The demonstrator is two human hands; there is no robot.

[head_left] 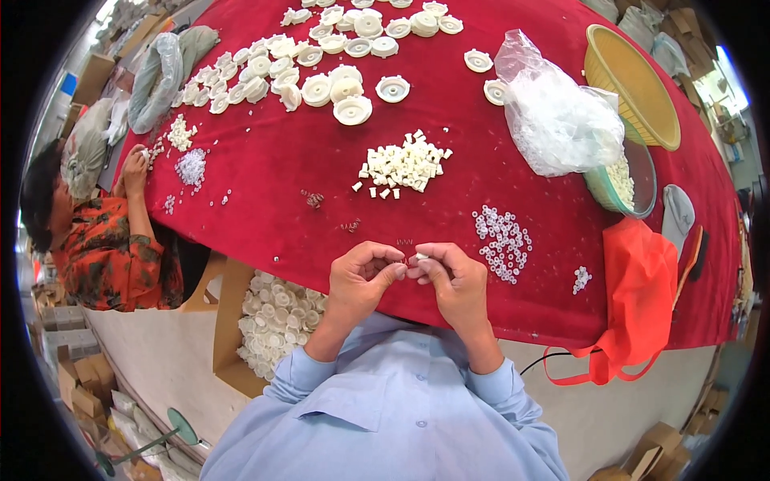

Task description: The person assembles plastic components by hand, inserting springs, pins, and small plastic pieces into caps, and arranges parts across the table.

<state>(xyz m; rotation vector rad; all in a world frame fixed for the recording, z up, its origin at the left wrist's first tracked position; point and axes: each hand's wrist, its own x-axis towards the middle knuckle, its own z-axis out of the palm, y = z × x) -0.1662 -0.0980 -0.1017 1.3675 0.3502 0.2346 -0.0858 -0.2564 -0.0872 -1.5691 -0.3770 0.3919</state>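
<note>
Near the table's front edge, my right hand (pixel 455 280) pinches a small cream plastic piece (pixel 421 256) between thumb and finger. My left hand (pixel 361 279) is closed in a pinch just beside it; what its fingertips hold is too small to make out. Just beyond my fingers lies a thin coil spring (pixel 404 241), with more springs (pixel 350 227) farther to the left. A heap of cream plastic pieces (pixel 405 164) sits straight ahead on the red cloth (pixel 281 172). To the right of my hands is a spread of small translucent rings (pixel 503 244).
Round white plastic parts (pixel 345 88) cover the far side. At right are a plastic bag (pixel 553 112), a yellow basket (pixel 630 84), a bowl (pixel 646 180) and a red cloth bag (pixel 638 276). A co-worker (pixel 112 248) sits at left. A carton (pixel 231 337) stands below the edge.
</note>
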